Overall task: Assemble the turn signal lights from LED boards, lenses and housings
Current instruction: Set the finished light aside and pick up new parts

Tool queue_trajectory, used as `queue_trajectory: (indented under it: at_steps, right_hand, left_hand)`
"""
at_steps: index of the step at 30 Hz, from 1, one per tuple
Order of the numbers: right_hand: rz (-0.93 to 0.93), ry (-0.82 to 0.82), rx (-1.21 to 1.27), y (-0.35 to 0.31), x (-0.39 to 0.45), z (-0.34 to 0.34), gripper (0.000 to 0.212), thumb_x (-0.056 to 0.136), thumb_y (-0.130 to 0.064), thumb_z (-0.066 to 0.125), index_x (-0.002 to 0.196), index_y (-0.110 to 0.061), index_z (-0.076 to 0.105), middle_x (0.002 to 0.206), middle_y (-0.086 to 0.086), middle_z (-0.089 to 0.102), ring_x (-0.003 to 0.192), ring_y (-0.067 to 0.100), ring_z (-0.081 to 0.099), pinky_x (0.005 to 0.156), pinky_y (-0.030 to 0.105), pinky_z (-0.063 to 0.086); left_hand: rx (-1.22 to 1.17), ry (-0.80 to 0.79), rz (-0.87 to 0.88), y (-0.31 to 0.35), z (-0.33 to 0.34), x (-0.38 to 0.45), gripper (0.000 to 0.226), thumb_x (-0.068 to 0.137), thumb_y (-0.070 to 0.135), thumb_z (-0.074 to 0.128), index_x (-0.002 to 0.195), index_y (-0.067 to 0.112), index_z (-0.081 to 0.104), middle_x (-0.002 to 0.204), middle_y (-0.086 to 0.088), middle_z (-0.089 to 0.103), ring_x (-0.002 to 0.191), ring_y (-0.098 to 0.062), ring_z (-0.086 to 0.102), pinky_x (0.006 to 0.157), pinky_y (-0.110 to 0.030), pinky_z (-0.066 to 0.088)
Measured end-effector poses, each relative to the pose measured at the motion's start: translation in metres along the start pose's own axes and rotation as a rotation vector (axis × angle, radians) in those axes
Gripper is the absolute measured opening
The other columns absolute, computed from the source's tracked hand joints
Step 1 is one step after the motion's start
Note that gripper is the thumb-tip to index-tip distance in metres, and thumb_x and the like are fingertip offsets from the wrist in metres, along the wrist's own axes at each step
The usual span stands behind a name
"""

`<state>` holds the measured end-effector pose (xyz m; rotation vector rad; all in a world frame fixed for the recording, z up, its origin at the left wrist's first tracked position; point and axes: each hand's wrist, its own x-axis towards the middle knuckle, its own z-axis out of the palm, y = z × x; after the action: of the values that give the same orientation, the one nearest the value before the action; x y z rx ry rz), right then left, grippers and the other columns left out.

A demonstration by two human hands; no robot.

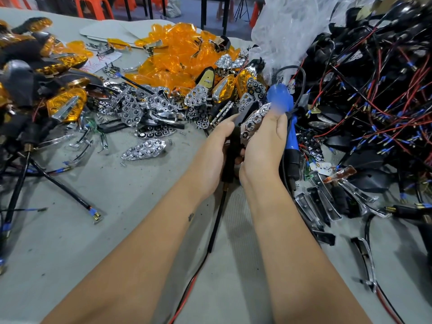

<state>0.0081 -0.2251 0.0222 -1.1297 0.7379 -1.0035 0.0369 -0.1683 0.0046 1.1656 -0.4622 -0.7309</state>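
A grey table [98, 242] is heaped with parts: a black tangle of wired housings [374, 94] at the right, a pile of orange lenses [177, 54] at the far middle, loose chrome reflectors [145, 149] to the left of the hands. At the near middle, the left hand [216, 148] curls around a black housing [230, 157] with its cable hanging toward the near edge. The right hand [263, 146] pinches a chrome reflector [253, 120] against that housing, just beside a blue screwdriver [286, 118].
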Motion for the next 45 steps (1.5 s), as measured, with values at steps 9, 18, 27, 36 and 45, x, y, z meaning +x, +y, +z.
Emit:
queue_trajectory:
  at_steps: [9, 18, 27, 36, 45]
  right_hand:
    - [-0.412, -0.054, -0.445, 0.008, -0.002, -0.001, 0.009, 0.104, -0.024, 0.047, 0.107, -0.015, 0.047, 0.108, -0.003, 0.041, 0.102, 0.014, 0.032, 0.087, 0.031, 0.024]
    - [-0.332, -0.214, -0.273, 0.004, -0.008, 0.0, 0.03, 0.099, -0.018, 0.055, 0.127, -0.016, 0.043, 0.122, -0.004, 0.037, 0.117, 0.012, 0.038, 0.109, 0.033, 0.033]
    - [-0.155, -0.338, -0.126, 0.003, 0.006, -0.006, 0.02, 0.105, -0.022, 0.048, 0.12, -0.028, 0.06, 0.106, -0.027, 0.063, 0.087, -0.018, 0.058, 0.062, 0.009, 0.049]
    - [-0.215, -0.429, -0.206, 0.004, 0.017, -0.01, 0.032, 0.096, -0.004, 0.061, 0.098, -0.037, 0.062, 0.088, -0.025, 0.069, 0.088, -0.009, 0.063, 0.08, 0.012, 0.049]
    - [-0.027, -0.478, -0.02, -0.002, 0.015, -0.014, 0.014, 0.095, -0.01, 0.058, 0.098, -0.017, 0.07, 0.087, 0.0, 0.067, 0.081, 0.012, 0.059, 0.075, 0.025, 0.05]
  left_hand:
    - [0.095, 0.064, 0.078, 0.001, -0.003, 0.0, 0.039, 0.088, 0.031, 0.049, 0.122, 0.019, 0.062, 0.121, -0.004, 0.066, 0.115, -0.017, 0.061, 0.099, -0.036, 0.047]
    - [0.017, 0.106, 0.104, 0.002, -0.01, 0.003, 0.035, 0.105, 0.023, 0.045, 0.135, 0.01, 0.056, 0.126, -0.008, 0.067, 0.118, -0.02, 0.063, 0.103, -0.038, 0.047]
    - [-0.113, 0.075, 0.179, 0.006, -0.019, 0.005, 0.022, 0.105, 0.015, 0.045, 0.095, 0.022, 0.063, 0.069, 0.012, 0.062, 0.056, -0.008, 0.049, 0.05, -0.019, 0.041]
    - [-0.078, 0.132, 0.16, 0.007, -0.022, 0.005, 0.023, 0.104, 0.025, 0.05, 0.091, 0.027, 0.069, 0.066, 0.013, 0.058, 0.048, -0.004, 0.045, 0.042, -0.017, 0.036]
    - [0.06, 0.045, 0.171, 0.009, -0.029, 0.005, 0.017, 0.103, 0.018, 0.051, 0.118, 0.015, 0.058, 0.079, 0.0, 0.053, 0.052, -0.006, 0.038, 0.042, -0.014, 0.031]
